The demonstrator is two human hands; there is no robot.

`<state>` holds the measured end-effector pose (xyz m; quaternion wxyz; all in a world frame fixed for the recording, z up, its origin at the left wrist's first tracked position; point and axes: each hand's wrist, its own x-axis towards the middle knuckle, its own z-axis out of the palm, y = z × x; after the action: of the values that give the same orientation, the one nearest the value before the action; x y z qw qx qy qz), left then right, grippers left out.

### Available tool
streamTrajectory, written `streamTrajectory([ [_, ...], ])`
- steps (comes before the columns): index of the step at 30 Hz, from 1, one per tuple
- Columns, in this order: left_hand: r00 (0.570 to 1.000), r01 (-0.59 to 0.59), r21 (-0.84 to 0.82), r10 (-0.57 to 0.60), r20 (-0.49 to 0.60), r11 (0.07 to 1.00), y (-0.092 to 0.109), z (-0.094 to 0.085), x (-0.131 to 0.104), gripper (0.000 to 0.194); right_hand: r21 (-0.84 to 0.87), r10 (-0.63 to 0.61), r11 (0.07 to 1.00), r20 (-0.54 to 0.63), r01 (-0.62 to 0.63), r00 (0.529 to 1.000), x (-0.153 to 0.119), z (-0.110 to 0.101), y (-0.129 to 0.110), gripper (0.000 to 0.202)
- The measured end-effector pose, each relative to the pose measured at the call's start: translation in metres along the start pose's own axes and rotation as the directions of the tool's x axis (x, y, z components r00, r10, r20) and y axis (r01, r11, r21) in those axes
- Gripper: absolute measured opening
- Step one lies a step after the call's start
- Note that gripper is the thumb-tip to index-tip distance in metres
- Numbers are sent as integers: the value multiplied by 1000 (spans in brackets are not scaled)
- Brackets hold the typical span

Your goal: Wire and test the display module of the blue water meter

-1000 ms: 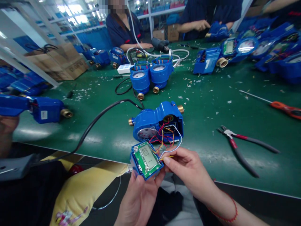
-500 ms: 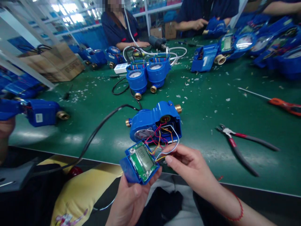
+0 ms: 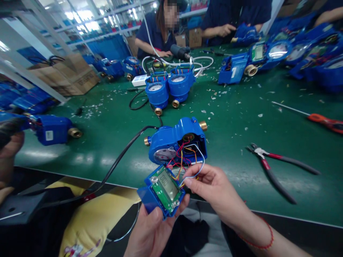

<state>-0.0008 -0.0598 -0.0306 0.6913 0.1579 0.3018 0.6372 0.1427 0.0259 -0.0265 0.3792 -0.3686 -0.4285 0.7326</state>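
My left hand (image 3: pixel 157 225) is closed round a blue meter cover (image 3: pixel 151 200), tilted up near the table's front edge. In it sits a green circuit board with a small LCD display (image 3: pixel 166 182). My right hand (image 3: pixel 211 187) pinches thin wires (image 3: pixel 189 177), white and yellow among them, at the board's right side. Red, yellow and white wires run from the board into the open compartment of a blue water meter (image 3: pixel 171 137). That meter lies on its side just beyond my hands, its brass fittings (image 3: pixel 203 125) at both ends.
Diagonal cutters (image 3: pixel 268 160) and an orange-handled screwdriver (image 3: pixel 321 121) lie to the right on the green table (image 3: pixel 230 135). Two blue meters (image 3: pixel 157 93) stand behind, near white tubing. A black cable (image 3: pixel 118 160) crosses on the left. Co-workers sit opposite and at left, among more meters (image 3: pixel 233 67).
My right fingers have moved slightly left, closer to the board. The cover has shifted a little right and down. At the left, a co-worker's hand now has a dark tool; another co-worker opposite leans in.
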Motion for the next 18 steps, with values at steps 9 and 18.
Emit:
streamTrajectory([
  [9,999,26,-103,-30,-29,994,-13,0,2,33,-126,-43,991,-60,35,997,-5,0,3,13],
  [18,887,180,563,114,-447,807,-1,-7,-8,50,-417,-168,896,-7,150,986,-5,-17,5,9],
])
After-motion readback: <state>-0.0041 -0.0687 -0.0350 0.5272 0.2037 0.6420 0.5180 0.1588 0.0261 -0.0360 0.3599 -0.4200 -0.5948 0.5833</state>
